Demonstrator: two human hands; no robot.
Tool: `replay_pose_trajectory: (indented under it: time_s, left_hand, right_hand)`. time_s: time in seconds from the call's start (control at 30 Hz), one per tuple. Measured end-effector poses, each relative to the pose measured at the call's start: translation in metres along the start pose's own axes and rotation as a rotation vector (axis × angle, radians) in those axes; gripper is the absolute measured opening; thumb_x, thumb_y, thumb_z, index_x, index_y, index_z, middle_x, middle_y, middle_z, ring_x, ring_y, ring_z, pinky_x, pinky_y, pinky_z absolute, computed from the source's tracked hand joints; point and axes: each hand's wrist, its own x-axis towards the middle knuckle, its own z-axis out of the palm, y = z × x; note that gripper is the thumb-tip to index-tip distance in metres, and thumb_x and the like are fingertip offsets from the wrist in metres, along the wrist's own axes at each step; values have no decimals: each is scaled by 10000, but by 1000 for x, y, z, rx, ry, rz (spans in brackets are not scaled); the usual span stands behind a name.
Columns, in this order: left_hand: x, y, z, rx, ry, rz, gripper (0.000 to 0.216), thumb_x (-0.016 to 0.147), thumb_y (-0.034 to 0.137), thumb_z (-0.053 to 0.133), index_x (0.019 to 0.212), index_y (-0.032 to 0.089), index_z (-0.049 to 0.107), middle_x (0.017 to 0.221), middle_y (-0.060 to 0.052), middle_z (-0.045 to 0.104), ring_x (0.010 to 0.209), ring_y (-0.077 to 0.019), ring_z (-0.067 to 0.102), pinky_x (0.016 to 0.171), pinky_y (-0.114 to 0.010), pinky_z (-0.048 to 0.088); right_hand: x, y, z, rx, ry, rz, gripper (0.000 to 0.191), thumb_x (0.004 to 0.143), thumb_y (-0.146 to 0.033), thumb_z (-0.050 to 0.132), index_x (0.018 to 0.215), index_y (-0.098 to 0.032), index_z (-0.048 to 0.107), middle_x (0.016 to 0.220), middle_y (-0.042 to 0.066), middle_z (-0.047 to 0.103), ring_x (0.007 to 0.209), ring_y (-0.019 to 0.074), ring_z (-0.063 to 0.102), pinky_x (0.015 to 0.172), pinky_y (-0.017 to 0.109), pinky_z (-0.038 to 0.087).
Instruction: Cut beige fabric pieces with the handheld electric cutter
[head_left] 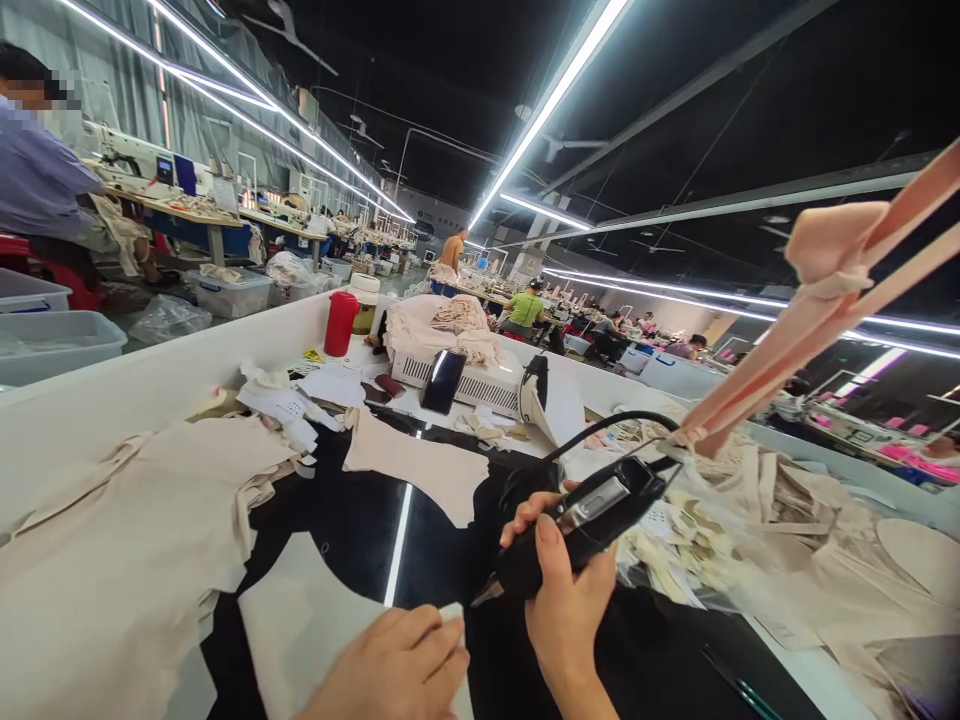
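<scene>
Plainly seen from the head view, the left hand [397, 665] lies palm down, its fingers together and bent over the right side of a pale fabric piece [300, 610]; whether it pinches the cloth, I cannot tell. The right hand [574, 600] is wrapped firmly around a black handheld tool [585, 530], thumb laid along its body, wrist rising from below. The tool slants, its metal tip pointing down and left, near the left fingertips. A knotted pink strap [795, 345] and a black cord [600, 425] run from its rear end. The fabric piece lies on a glossy black tabletop [352, 505]. Layered fabric [135, 500] crowds the left, pale scraps [682, 540] the right. Farther back are a smaller cut piece [416, 462], a phone [443, 380] leaning against a vented white box [405, 368], and a red bottle [341, 323].
</scene>
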Motion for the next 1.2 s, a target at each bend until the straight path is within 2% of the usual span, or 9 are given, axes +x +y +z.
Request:
replay_pose_trajectory:
  time_s: [0.13, 0.27, 0.4, 0.57, 0.87, 1.0, 1.1, 1.2]
  left_hand:
    - [1, 0, 1, 1, 23, 16, 207, 1099, 332, 574, 1151, 173, 696, 1165, -22, 771, 970, -169, 680, 759, -271, 533]
    - [-1, 0, 3, -11, 29, 2, 171, 1086, 247, 560, 1158, 167, 694, 1169, -23, 764, 988, -173, 678, 789, -269, 524]
    - [-1, 1, 2, -11, 11, 10, 201, 1108, 268, 526, 1152, 176, 699, 1157, -34, 765, 973, -175, 673, 782, -265, 526]
    - [3, 1, -1, -16, 55, 2, 266, 1130, 258, 453, 1119, 172, 704, 1125, -17, 774, 965, -169, 681, 760, -278, 535]
    - [5, 0, -7, -7, 49, 3, 229, 1112, 347, 557, 1106, 175, 709, 1131, -3, 772, 957, -157, 677, 734, -278, 534]
    - [6, 1, -6, 0, 104, -7, 270, 1136, 329, 501, 1102, 170, 716, 1132, -4, 771, 970, -159, 670, 738, -277, 527]
    - [7, 2, -6, 1, 81, -8, 284, 1138, 361, 509, 1105, 172, 719, 1140, -10, 771, 966, -161, 664, 746, -276, 526]
    - [8, 3, -7, -3, 84, -16, 345, 1165, 359, 434, 1094, 174, 717, 1137, 1, 771, 957, -158, 663, 739, -274, 516]
  right_hand:
    - [-1, 6, 3, 44, -33, 12, 387, 932, -371, 791, 1213, -291, 538, 866, -35, 656, 702, 156, 647, 606, 304, 570]
    - [-3, 8, 3, 39, -43, 7, 369, 947, -363, 765, 1219, -295, 526, 848, -47, 655, 646, 147, 637, 613, 321, 568]
    - [-4, 8, 4, 50, -39, 13, 365, 944, -356, 770, 1206, -290, 525, 848, -50, 655, 632, 140, 639, 611, 314, 563]
    - [-5, 6, 6, 57, -41, 11, 359, 949, -350, 769, 1209, -287, 530, 850, -49, 656, 631, 132, 642, 614, 308, 567]
    - [-5, 3, 8, 15, -19, 8, 320, 951, -350, 761, 1182, -272, 553, 818, -55, 654, 602, 130, 639, 580, 296, 569]
    - [-4, 3, 10, 46, -2, 5, 327, 948, -352, 762, 1189, -280, 555, 805, -60, 647, 589, 128, 627, 569, 294, 561]
    - [-4, 4, 10, 59, -20, -5, 325, 951, -359, 761, 1193, -286, 557, 817, -57, 649, 601, 125, 628, 585, 294, 561]
    - [-5, 7, 9, 56, -37, 0, 330, 958, -357, 752, 1209, -289, 549, 827, -53, 649, 612, 126, 632, 598, 297, 563]
